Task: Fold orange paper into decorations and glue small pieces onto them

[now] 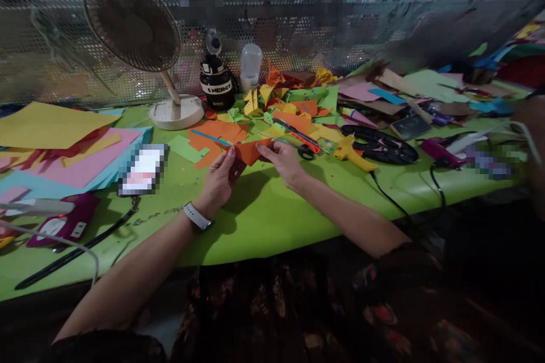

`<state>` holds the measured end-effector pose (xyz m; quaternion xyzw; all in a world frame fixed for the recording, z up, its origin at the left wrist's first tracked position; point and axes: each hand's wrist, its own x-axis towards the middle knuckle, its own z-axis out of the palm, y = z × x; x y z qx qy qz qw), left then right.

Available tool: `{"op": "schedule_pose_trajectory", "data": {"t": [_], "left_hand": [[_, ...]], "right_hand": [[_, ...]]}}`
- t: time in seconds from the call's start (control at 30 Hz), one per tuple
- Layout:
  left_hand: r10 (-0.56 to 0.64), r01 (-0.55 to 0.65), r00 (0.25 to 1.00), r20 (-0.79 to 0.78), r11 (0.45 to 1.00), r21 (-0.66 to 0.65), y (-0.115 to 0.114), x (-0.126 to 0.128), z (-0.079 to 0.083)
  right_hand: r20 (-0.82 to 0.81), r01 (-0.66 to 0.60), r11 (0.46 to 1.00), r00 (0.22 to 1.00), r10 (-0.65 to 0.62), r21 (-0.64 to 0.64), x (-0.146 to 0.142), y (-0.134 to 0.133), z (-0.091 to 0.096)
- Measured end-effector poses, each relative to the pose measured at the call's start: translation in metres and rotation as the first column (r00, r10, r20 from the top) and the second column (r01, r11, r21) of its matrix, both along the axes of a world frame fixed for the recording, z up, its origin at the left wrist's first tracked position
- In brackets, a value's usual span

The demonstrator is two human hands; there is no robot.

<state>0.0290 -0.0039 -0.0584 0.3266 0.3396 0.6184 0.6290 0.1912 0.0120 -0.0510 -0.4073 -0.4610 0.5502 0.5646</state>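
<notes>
A folded orange paper [249,153] is held up over the near middle of the green table [259,221]. The left hand [219,176] pinches its left end, thumb on top; the right hand [286,163] pinches its right end. Just to the right lie scissors [305,152], then a yellow glue gun [354,154]. Farther left is a lit phone [143,169]. On the far side stand a fan [176,110] and a black bottle [217,84].

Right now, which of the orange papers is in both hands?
The folded orange paper pinched by the left hand and right hand; the other orange pieces lie beyond, on the green table.
</notes>
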Motion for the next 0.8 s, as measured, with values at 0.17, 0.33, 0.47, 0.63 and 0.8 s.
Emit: {"op": "schedule_pose_trajectory", "data": {"t": [0.17, 0.33, 0.47, 0.63, 0.8], "left_hand": [[0.009, -0.009, 1.0, 0.019, 1.0, -0.001, -0.001, 0.002, 0.002], [0.015, -0.013, 0.999, 0.051, 0.999, -0.047, -0.002, 0.001, 0.002], [0.019, -0.02, 1.0, -0.015, 0.998, -0.067, -0.005, 0.001, 0.003], [-0.081, 0.079, 0.981, -0.175, 0.997, -0.016, -0.011, 0.002, 0.003], [-0.13, 0.122, 0.963, -0.238, 0.991, -0.049, -0.012, 0.001, 0.003]], "right_hand": [[0.0, 0.005, 1.0, 1.0, -0.005, 0.025, 0.001, 0.003, -0.005], [-0.041, 0.005, 1.0, 0.999, -0.004, 0.018, 0.0, 0.005, -0.007], [-0.078, 0.015, 1.0, 0.997, -0.014, 0.015, -0.001, 0.004, -0.006], [-0.02, 0.029, 0.997, 0.999, -0.028, 0.065, -0.001, -0.002, -0.003], [0.003, -0.003, 0.997, 1.0, 0.002, 0.074, -0.001, -0.006, -0.002]]}}
